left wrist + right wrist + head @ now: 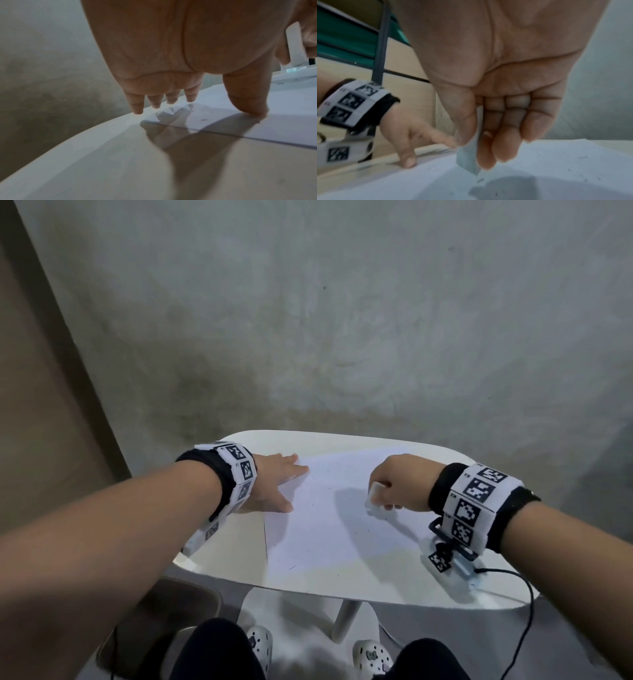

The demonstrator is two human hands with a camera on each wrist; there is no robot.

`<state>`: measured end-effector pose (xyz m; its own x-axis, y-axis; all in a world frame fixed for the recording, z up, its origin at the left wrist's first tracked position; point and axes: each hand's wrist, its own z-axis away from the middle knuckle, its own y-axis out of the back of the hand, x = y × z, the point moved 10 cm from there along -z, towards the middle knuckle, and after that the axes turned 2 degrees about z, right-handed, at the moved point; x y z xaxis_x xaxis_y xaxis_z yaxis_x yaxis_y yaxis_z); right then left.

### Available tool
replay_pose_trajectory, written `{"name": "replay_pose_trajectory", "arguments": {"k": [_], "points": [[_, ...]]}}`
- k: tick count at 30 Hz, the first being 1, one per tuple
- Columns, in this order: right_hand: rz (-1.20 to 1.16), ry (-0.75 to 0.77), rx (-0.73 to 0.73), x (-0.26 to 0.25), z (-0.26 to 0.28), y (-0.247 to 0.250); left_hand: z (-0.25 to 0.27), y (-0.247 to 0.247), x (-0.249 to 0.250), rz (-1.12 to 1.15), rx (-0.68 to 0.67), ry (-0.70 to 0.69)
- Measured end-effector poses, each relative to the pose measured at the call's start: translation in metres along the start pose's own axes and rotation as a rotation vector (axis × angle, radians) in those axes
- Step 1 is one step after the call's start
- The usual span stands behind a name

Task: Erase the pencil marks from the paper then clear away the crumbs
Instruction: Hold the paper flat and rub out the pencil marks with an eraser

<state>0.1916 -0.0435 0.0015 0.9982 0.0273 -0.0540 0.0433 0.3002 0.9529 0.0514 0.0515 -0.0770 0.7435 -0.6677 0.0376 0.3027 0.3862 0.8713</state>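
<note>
One paper [329, 518] lies on the table [394, 590]. The left hand [270, 484] presses flat on its left edge, fingers straight. The right hand [397, 484] pinches one eraser [373, 498] upright on it, amid scattered crumbs [368, 530].

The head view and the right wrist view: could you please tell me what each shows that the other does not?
Only the head view shows the whole paper, the table edge, a cable and shoes. Only the right wrist view shows the right hand pinching the eraser between thumb and fingers, its corner on the paper. Both show the left hand flat on the paper's edge, and crumbs.
</note>
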Motion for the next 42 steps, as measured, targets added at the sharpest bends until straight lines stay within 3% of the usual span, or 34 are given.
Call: {"name": "replay_pose_trajectory", "arguments": {"k": [3, 9, 16, 20, 23, 28, 33, 38, 42], "points": [[0.053, 0.063, -0.004, -0.023, -0.01, -0.009, -0.005, 0.007, 0.021, 0.007, 0.065, -0.043], [0.112, 0.184, -0.007, -0.053, -0.012, -0.025, -0.012, 0.002, 0.038, 0.019, 0.013, -0.029], [0.209, 0.206, -0.213, -0.062, 0.0, -0.034, -0.012, 0.002, 0.038, 0.023, -0.013, -0.028], [0.222, 0.196, -0.013, -0.073, -0.018, -0.01, -0.011, 0.003, 0.041, 0.024, 0.007, -0.023], [0.253, 0.217, 0.012, -0.069, -0.005, -0.022, -0.011, 0.001, 0.038, 0.012, 0.003, -0.013], [0.262, 0.183, -0.216, -0.048, 0.012, -0.039, -0.008, 0.0, 0.036, 0.003, -0.006, -0.032], [0.172, 0.147, -0.009, -0.046, 0.0, -0.019, -0.006, 0.001, 0.038, -0.012, 0.003, -0.025], [0.184, 0.157, -0.19, -0.035, 0.017, -0.036, -0.007, 0.001, 0.036, -0.009, -0.003, -0.035], [0.078, 0.123, 0.019, -0.031, 0.001, -0.013, -0.011, -0.001, 0.033, 0.002, -0.007, -0.026]]}}
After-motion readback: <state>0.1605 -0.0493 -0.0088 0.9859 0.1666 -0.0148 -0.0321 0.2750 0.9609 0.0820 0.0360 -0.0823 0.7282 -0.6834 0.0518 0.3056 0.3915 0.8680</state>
